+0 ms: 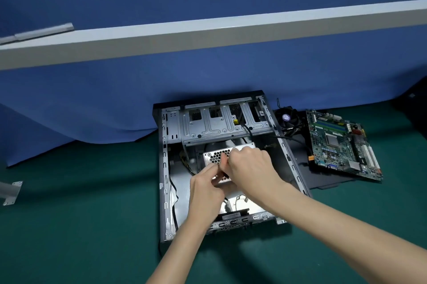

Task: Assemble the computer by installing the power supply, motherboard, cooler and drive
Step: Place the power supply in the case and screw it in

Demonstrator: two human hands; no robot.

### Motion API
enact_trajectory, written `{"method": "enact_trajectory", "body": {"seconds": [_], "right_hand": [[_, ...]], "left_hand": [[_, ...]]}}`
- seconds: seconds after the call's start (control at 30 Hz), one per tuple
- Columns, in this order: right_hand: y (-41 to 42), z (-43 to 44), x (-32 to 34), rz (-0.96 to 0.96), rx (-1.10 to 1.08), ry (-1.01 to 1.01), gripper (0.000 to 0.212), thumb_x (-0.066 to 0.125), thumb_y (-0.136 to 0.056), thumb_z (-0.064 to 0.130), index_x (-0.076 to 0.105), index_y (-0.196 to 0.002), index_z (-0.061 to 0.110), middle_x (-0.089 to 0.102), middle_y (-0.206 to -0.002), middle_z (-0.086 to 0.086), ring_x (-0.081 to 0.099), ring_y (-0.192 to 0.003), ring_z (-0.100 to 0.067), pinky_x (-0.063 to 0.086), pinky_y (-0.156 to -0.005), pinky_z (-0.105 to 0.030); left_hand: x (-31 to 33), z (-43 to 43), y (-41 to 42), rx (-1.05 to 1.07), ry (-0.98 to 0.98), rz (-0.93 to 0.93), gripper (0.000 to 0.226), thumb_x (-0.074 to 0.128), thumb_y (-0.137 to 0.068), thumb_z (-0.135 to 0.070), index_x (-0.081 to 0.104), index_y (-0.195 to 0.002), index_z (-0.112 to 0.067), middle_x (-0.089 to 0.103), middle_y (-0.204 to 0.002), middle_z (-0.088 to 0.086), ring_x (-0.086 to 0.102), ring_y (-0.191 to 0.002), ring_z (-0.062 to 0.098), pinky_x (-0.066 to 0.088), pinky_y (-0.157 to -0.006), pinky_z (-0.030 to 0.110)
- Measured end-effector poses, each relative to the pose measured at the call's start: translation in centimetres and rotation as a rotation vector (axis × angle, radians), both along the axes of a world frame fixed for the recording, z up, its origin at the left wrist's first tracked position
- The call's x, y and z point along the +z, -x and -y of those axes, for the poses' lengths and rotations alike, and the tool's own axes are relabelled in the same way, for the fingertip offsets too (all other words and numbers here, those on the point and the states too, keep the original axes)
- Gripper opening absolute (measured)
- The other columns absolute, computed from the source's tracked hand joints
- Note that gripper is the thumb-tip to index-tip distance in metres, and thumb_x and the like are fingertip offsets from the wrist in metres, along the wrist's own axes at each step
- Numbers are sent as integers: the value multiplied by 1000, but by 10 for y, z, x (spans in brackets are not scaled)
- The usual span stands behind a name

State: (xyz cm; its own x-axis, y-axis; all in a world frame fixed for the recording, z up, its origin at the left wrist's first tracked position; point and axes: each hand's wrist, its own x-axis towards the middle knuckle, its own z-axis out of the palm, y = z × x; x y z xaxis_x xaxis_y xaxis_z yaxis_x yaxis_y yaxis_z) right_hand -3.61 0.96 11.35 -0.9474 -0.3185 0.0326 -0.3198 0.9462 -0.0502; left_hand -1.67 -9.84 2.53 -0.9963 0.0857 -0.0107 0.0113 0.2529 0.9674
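Observation:
An open metal computer case (166, 168) lies flat on the green table. Inside it sits the silver power supply (216, 156) with a honeycomb grille, just below the drive cage (221, 124). My left hand (205, 189) grips the power supply's near edge. My right hand (251, 168) holds its right side, covering much of it. The green motherboard (342, 145) lies outside the case to the right, on a black panel. The black cooler (287, 119) with its fan stands between the case and the motherboard. No separate drive is visible.
A blue cloth backdrop (115, 99) hangs right behind the case, with a grey-white bar (208, 36) across it. A metal bracket (11, 191) lies at the far left edge. Black cables (248, 130) run from the drive cage into the case.

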Motion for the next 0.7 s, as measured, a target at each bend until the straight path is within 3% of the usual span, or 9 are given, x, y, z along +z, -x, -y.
{"method": "enact_trajectory", "body": {"seconds": [0.1,0.23,0.3,0.37,0.5,0.53,0.6,0.67,0.7], "right_hand": [[0,-13,-11,112,17,-11,46,57,-93,36,32,-60,16,40,-57,1,55,-60,-29,19,-50,-29],[-9,-11,-12,190,210,45,15,44,-98,25,45,-89,13,62,-87,-9,51,-70,-31,13,-47,-33],[-11,-1,-11,197,150,70,16,44,-97,16,38,-82,15,58,-84,-10,41,-67,-28,10,-46,-31],[-13,7,-13,200,45,105,14,46,-96,15,42,-82,14,48,-76,-7,50,-73,-30,15,-48,-33],[-12,10,-18,248,-174,228,29,44,-94,17,36,-67,13,40,-68,1,45,-73,-29,26,-61,-34],[-10,8,-18,260,-201,244,35,45,-95,20,31,-63,16,35,-66,2,43,-72,-28,28,-61,-34],[-7,0,-13,314,-205,238,39,45,-98,31,29,-64,19,36,-67,3,42,-73,-27,29,-63,-34],[-5,-7,-8,346,-115,174,38,49,-97,41,37,-74,14,48,-74,-1,46,-75,-28,29,-64,-33],[-5,-9,-6,344,-52,112,34,52,-96,41,39,-80,15,55,-83,-4,50,-78,-29,29,-64,-33]], "left_hand": [[1,1,1,-35,-43,-23,44,50,-63,28,66,-69,-13,65,-70,0,59,-72,12,47,-64,20],[-4,11,-4,-56,-44,-26,45,56,-65,25,71,-78,-16,68,-80,0,62,-76,17,50,-64,22],[-6,6,-8,-6,-40,-38,46,65,-62,22,69,-75,-22,65,-75,-6,58,-66,3,45,-58,13],[-8,0,-8,111,-71,-15,56,61,-62,22,64,-73,-33,60,-64,-15,51,-57,-5,38,-52,7],[-12,0,-4,87,-8,0,48,53,-64,9,56,-59,-39,49,-56,-13,39,-55,5,34,-52,24],[-13,3,-3,59,0,9,51,61,-65,9,62,-69,-42,56,-65,-15,47,-60,4,41,-56,25],[-21,15,3,55,109,29,69,81,-65,-1,61,-119,-39,61,-110,-23,56,-100,-4,46,-87,17],[-35,31,10,15,318,123,102,85,-66,-12,29,-147,-35,35,-148,-15,38,-132,4,31,-109,21],[-40,36,11,-19,379,198,108,84,-68,-13,16,-150,-36,28,-154,-6,36,-136,11,31,-107,20]]}}
